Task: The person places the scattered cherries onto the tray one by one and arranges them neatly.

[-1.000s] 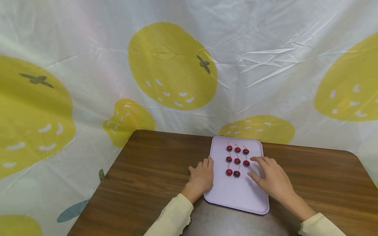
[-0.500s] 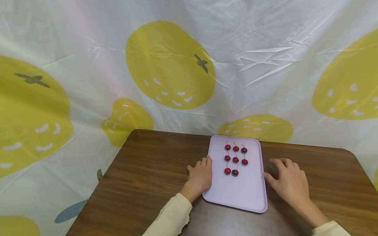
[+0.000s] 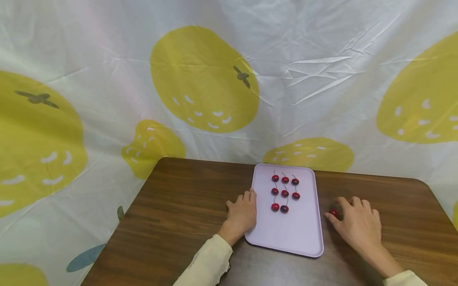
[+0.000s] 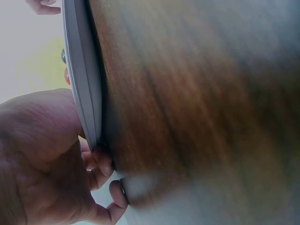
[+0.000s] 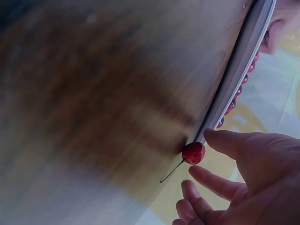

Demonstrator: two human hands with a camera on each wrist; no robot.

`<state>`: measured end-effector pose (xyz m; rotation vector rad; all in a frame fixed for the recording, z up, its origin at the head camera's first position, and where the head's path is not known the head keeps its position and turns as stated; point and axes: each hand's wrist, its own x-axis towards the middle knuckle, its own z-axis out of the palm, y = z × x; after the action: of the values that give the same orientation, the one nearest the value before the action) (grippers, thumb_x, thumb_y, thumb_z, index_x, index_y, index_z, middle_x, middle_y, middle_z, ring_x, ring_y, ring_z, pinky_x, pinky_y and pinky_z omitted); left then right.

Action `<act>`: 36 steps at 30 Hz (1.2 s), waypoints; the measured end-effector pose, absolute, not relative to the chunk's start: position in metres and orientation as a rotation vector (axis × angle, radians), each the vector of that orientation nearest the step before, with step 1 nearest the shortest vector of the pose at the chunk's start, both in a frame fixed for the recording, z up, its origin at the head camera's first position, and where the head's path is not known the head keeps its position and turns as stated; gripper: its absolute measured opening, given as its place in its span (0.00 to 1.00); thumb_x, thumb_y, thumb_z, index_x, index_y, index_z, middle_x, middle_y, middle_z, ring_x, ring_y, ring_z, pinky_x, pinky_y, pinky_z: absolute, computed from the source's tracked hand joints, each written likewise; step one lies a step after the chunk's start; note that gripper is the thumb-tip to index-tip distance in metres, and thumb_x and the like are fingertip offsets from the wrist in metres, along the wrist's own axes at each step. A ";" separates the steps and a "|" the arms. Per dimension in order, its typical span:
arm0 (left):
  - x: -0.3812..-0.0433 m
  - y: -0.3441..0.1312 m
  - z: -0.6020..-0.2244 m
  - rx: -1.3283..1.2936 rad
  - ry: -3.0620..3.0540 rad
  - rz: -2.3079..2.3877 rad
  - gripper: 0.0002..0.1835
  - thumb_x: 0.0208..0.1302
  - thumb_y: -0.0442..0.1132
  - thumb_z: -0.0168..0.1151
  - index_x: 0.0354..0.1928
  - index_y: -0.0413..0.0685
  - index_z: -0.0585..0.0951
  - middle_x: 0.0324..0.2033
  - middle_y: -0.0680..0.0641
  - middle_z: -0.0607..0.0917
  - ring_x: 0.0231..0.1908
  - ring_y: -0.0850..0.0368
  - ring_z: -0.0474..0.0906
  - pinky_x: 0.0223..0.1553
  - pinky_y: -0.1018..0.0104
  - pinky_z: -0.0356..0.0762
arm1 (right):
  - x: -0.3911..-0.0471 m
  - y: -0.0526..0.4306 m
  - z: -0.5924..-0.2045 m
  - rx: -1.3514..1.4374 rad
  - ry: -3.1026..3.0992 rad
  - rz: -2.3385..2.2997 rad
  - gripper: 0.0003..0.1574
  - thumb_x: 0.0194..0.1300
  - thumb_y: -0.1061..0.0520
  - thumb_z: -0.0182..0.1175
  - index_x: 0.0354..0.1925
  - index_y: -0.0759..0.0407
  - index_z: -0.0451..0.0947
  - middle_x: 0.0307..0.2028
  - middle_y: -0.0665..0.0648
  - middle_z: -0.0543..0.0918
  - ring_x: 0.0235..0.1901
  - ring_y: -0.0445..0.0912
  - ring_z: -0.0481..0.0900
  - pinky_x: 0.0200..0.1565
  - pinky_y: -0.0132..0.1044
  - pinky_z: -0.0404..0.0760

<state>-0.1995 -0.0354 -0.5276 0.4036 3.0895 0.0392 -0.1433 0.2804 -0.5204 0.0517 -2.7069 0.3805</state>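
Note:
On a pale lilac tray (image 3: 286, 236) lie several dark red cherries (image 3: 284, 193) in rows, their thin stems pointing away from the person. The left hand (image 3: 241, 214) rests along the tray's left rim, its palm beside the rim and its fingertips low at the table in the left wrist view. To the right of the tray, the right hand (image 3: 358, 226) is over the table with thumb and index finger spread on either side of a single cherry (image 5: 193, 153). That cherry sits on the table, with a narrow gap to each fingertip and its green stem trailing away.
The brown wood-grain table (image 3: 186, 198) carries the tray, which reaches near its back edge. Behind and to the left hangs a white curtain (image 3: 304, 99) printed with big yellow fruits.
The right hand has moved from over the tray's right side to the table on the right, its thumb and index finger now around the single cherry. The left hand stays at the rim.

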 end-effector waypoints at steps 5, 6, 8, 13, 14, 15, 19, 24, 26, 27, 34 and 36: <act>-0.200 -0.036 -0.527 0.408 3.090 0.037 0.32 0.78 0.43 0.54 0.79 0.44 0.62 0.65 0.45 0.77 0.61 0.47 0.79 0.53 0.32 0.77 | -0.143 0.281 -0.520 0.083 -2.704 0.377 0.22 0.55 0.47 0.78 0.45 0.52 0.86 0.40 0.70 0.84 0.43 0.70 0.77 0.35 0.59 0.66; -0.200 -0.036 -0.527 0.409 3.092 0.036 0.32 0.78 0.43 0.54 0.79 0.44 0.63 0.65 0.45 0.78 0.61 0.47 0.79 0.53 0.32 0.77 | -0.143 0.281 -0.520 0.090 -2.704 0.373 0.20 0.55 0.48 0.78 0.44 0.52 0.86 0.40 0.68 0.85 0.43 0.70 0.77 0.34 0.58 0.66; -0.199 -0.036 -0.526 0.410 3.091 0.034 0.32 0.78 0.43 0.55 0.79 0.44 0.63 0.65 0.45 0.78 0.61 0.47 0.79 0.52 0.32 0.77 | -0.143 0.281 -0.519 0.103 -2.708 0.363 0.17 0.56 0.49 0.78 0.42 0.51 0.86 0.38 0.66 0.86 0.42 0.69 0.78 0.33 0.57 0.66; -0.199 -0.036 -0.525 0.410 3.082 0.031 0.33 0.78 0.43 0.54 0.79 0.44 0.62 0.65 0.45 0.77 0.61 0.47 0.79 0.54 0.32 0.78 | -0.144 0.281 -0.519 0.123 -2.713 0.362 0.13 0.56 0.53 0.78 0.39 0.50 0.85 0.37 0.61 0.88 0.42 0.68 0.79 0.32 0.53 0.65; -0.199 -0.036 -0.526 0.410 3.080 0.029 0.33 0.78 0.44 0.55 0.80 0.44 0.62 0.65 0.45 0.77 0.61 0.47 0.79 0.54 0.32 0.78 | -0.144 0.281 -0.519 0.126 -2.712 0.363 0.13 0.55 0.53 0.78 0.38 0.50 0.85 0.36 0.61 0.88 0.41 0.67 0.79 0.31 0.53 0.65; -0.199 -0.036 -0.526 0.411 3.076 0.026 0.33 0.78 0.44 0.55 0.80 0.44 0.62 0.66 0.45 0.77 0.62 0.47 0.79 0.54 0.32 0.78 | -0.144 0.280 -0.519 0.128 -2.709 0.364 0.13 0.55 0.54 0.78 0.38 0.50 0.85 0.36 0.61 0.88 0.40 0.67 0.79 0.31 0.52 0.65; -0.200 -0.036 -0.527 0.413 3.072 0.017 0.34 0.77 0.44 0.55 0.80 0.43 0.61 0.66 0.45 0.77 0.62 0.47 0.79 0.55 0.31 0.78 | -0.144 0.279 -0.519 0.133 -2.692 0.361 0.15 0.52 0.56 0.79 0.38 0.50 0.86 0.34 0.60 0.87 0.38 0.65 0.79 0.30 0.51 0.64; -0.199 -0.036 -0.527 0.416 3.068 0.026 0.34 0.78 0.44 0.55 0.80 0.43 0.61 0.67 0.45 0.77 0.62 0.47 0.79 0.55 0.31 0.78 | -0.146 0.276 -0.515 0.182 -2.642 0.347 0.16 0.51 0.59 0.79 0.39 0.52 0.86 0.33 0.60 0.86 0.38 0.65 0.78 0.30 0.52 0.65; -0.199 -0.036 -0.527 0.416 3.071 0.027 0.34 0.78 0.44 0.55 0.80 0.43 0.61 0.66 0.45 0.77 0.62 0.47 0.79 0.55 0.31 0.78 | -0.148 0.272 -0.513 0.213 -2.612 0.342 0.16 0.51 0.61 0.78 0.39 0.51 0.86 0.32 0.59 0.85 0.38 0.64 0.78 0.30 0.52 0.66; -0.200 -0.036 -0.527 0.417 3.074 0.028 0.34 0.78 0.44 0.55 0.80 0.43 0.61 0.66 0.45 0.77 0.62 0.47 0.79 0.55 0.31 0.78 | -0.148 0.269 -0.512 0.228 -2.600 0.342 0.17 0.51 0.62 0.78 0.40 0.51 0.86 0.32 0.59 0.85 0.37 0.63 0.78 0.30 0.52 0.66; -0.200 -0.036 -0.528 0.422 3.074 0.028 0.34 0.78 0.44 0.55 0.80 0.44 0.61 0.66 0.46 0.77 0.62 0.47 0.79 0.54 0.32 0.78 | -0.147 0.244 -0.510 0.290 -2.548 0.351 0.23 0.52 0.65 0.77 0.48 0.55 0.85 0.37 0.62 0.88 0.38 0.62 0.79 0.33 0.51 0.68; -0.200 -0.036 -0.529 0.420 3.072 0.032 0.34 0.78 0.44 0.55 0.80 0.44 0.61 0.67 0.46 0.77 0.63 0.47 0.78 0.55 0.31 0.77 | -0.147 0.237 -0.510 0.303 -2.552 0.352 0.25 0.52 0.65 0.76 0.50 0.56 0.85 0.39 0.62 0.89 0.39 0.62 0.79 0.34 0.52 0.69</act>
<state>-0.2001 -0.0364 -0.5287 0.4199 3.0715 0.0315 -0.1469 0.2368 -0.5098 0.3034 -2.5518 0.3518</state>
